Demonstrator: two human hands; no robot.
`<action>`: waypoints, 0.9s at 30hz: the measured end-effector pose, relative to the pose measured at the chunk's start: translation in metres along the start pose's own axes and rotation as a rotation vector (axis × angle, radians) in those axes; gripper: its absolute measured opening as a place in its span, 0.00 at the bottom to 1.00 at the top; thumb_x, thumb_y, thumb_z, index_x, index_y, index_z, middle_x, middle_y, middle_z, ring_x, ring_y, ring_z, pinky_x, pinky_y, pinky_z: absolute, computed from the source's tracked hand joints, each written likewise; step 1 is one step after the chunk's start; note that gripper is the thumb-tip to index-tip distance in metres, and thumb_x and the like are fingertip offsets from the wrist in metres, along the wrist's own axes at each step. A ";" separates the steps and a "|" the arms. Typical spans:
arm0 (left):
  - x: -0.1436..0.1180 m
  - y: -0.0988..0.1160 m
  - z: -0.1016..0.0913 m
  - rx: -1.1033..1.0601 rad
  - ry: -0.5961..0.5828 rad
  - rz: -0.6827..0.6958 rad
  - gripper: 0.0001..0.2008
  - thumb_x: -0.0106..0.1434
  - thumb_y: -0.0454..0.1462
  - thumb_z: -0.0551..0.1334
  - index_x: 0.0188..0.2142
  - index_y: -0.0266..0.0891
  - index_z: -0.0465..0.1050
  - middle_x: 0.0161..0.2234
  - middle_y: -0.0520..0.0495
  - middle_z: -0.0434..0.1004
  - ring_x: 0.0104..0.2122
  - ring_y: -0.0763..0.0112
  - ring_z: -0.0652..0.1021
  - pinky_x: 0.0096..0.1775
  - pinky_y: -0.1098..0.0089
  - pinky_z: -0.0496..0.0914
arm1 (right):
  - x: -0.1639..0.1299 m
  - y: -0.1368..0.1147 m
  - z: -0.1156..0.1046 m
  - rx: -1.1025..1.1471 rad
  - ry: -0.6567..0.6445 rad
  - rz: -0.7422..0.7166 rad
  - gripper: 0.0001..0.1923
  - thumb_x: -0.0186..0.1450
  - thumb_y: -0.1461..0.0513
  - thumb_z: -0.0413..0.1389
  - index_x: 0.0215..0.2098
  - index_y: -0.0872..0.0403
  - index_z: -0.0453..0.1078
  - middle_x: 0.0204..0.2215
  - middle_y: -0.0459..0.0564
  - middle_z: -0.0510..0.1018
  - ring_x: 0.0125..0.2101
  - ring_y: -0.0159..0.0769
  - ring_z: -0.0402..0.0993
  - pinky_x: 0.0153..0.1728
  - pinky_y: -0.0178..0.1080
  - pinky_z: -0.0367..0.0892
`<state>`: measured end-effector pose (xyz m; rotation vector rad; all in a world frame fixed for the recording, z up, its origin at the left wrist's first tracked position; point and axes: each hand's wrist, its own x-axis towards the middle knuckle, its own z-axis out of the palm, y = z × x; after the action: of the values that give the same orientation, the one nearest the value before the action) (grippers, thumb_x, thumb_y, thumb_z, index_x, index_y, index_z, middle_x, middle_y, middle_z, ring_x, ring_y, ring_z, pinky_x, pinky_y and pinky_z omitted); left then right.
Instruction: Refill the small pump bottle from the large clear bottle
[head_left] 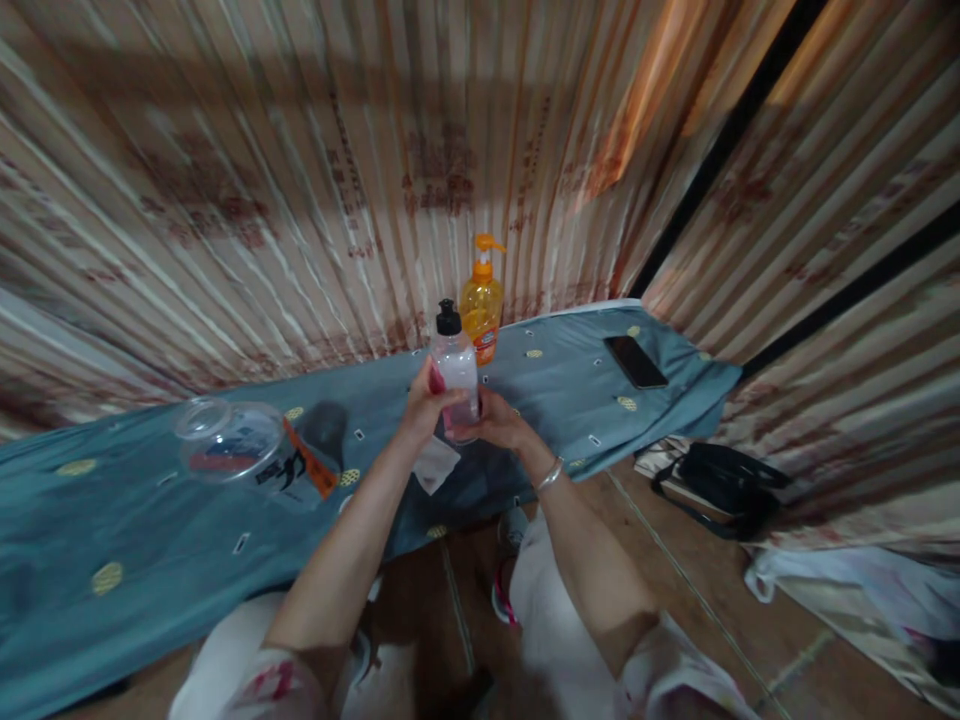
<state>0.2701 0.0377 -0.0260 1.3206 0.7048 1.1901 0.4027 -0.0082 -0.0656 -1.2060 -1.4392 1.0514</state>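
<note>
Both hands (465, 412) hold bottle (455, 368) upright — cap up.

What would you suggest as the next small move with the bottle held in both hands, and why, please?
Probably twist off the black cap. The bottle is upright above the blue cloth, gripped by the left hand at its side and the right hand near its base, and the cap is on. Shifting one hand up to the cap seems the natural step.

left hand (429, 410) + right hand (501, 424): grip clear bottle (455, 372) | orange bottle (481, 305) behind
</note>
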 end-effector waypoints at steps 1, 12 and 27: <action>0.005 -0.004 0.003 0.027 -0.019 0.012 0.34 0.40 0.41 0.73 0.49 0.39 0.73 0.39 0.48 0.79 0.38 0.61 0.78 0.39 0.66 0.72 | 0.001 0.003 -0.002 -0.018 0.039 0.003 0.34 0.44 0.55 0.74 0.46 0.56 0.72 0.35 0.46 0.82 0.34 0.37 0.78 0.37 0.38 0.74; 0.039 -0.044 0.029 0.518 -0.013 0.177 0.39 0.43 0.42 0.76 0.55 0.38 0.70 0.52 0.37 0.73 0.58 0.45 0.69 0.59 0.49 0.63 | 0.019 0.015 -0.019 -0.430 0.387 0.106 0.27 0.56 0.62 0.61 0.54 0.57 0.68 0.41 0.57 0.84 0.42 0.49 0.80 0.45 0.47 0.75; 0.068 -0.083 0.027 0.584 -0.115 0.091 0.28 0.52 0.34 0.70 0.53 0.37 0.69 0.38 0.45 0.79 0.36 0.60 0.78 0.41 0.62 0.73 | 0.033 0.022 -0.027 -0.627 0.551 0.287 0.29 0.60 0.60 0.60 0.57 0.57 0.60 0.46 0.61 0.82 0.47 0.49 0.81 0.45 0.41 0.72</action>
<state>0.3354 0.1040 -0.0850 1.9053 0.9586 1.0012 0.4306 0.0289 -0.0779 -2.0109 -1.1962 0.3700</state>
